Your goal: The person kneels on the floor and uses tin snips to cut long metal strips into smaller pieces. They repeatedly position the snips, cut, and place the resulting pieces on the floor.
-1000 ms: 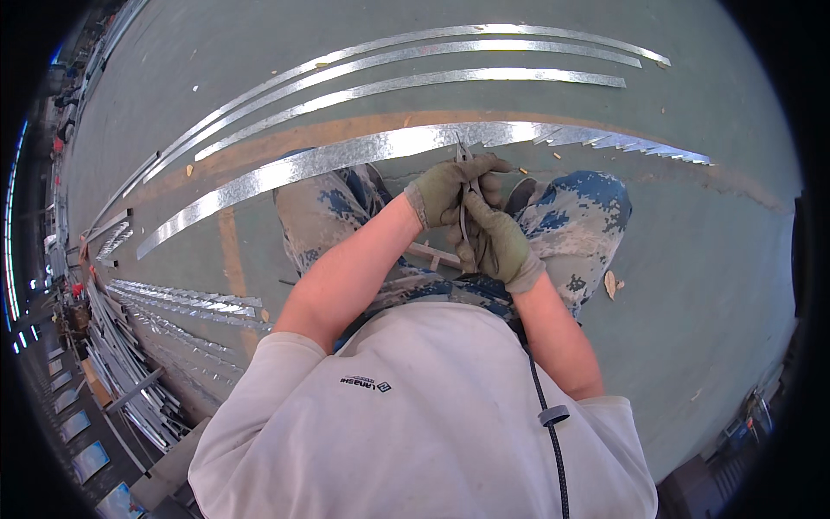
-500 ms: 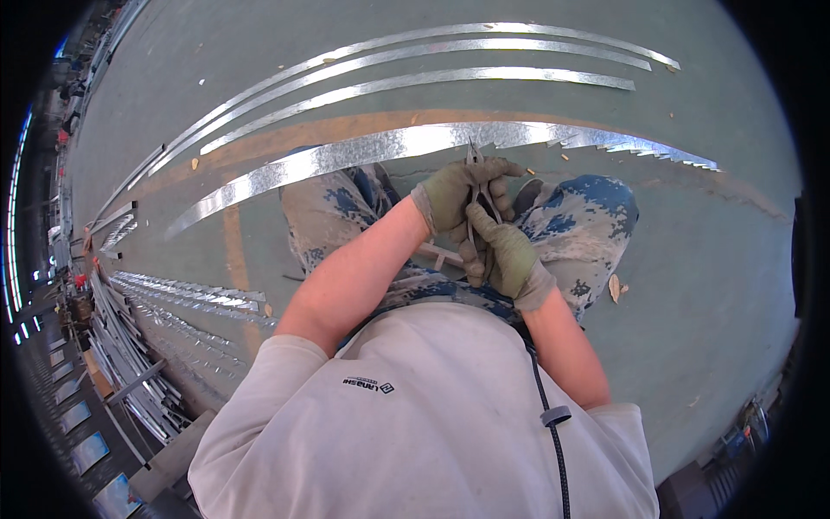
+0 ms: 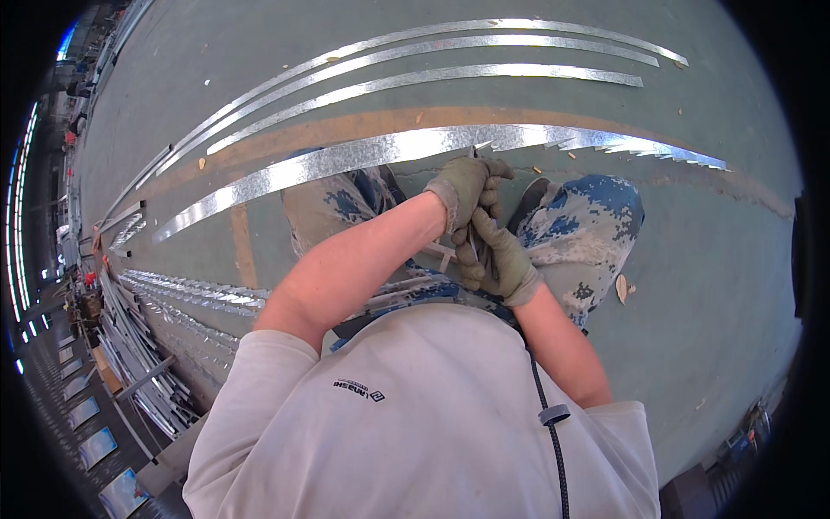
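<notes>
Both my gloved hands are closed round a pair of metal snips [image 3: 473,152] between my knees. My left hand [image 3: 467,185] wraps the snips just behind the blades, hiding the pivot. Lower down, my right hand [image 3: 503,258] grips the handles, with a sliver of metal showing between the fingers. The blade tips meet the near edge of a long shiny metal strip [image 3: 346,156] that runs across in front of me. From the blades to its right end, this strip's near edge carries several saw-like cuts, and a small pointed flap sticks out beside the tips.
Beyond lie three narrower metal strips [image 3: 432,76] on the green floor. At the left are cut, jagged strips [image 3: 194,288] and a heap of metal profiles [image 3: 143,355]. My knees [image 3: 588,221] stand close either side of my hands. Dry leaves [image 3: 622,289] lie at right.
My left hand has turned and covers more of the snips, so less blade shows. The handles look closer together. The view has shifted slightly.
</notes>
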The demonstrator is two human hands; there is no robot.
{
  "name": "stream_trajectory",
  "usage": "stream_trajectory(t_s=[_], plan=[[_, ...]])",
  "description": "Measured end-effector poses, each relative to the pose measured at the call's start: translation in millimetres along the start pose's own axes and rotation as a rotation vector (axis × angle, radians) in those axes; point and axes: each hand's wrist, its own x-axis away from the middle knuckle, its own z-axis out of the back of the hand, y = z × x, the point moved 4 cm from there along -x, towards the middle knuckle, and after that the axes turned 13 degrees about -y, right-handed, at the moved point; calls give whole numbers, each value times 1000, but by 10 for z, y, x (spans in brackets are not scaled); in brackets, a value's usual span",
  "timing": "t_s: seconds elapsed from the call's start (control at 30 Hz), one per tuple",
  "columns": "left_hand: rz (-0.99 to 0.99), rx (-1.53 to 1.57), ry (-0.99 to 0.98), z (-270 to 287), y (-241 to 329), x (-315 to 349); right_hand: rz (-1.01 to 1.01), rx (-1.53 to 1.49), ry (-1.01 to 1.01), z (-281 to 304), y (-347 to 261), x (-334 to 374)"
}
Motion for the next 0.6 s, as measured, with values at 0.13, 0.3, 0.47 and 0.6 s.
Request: stream_trajectory(t_s=[0.13,0.3,0.47,0.6], plan=[[-89,77,-51,36,-56,-68,-151,275,293,-40,-111,121],[-120,137,-59,23,-70,-153,-22,1051,565,-330,-286,291],[-170,92,4,20,-83,-214,-124,1541,880,-328,-206,110],[-177,-6,64,95,-107,-332,-73,1463,832,-119,-145,68]])
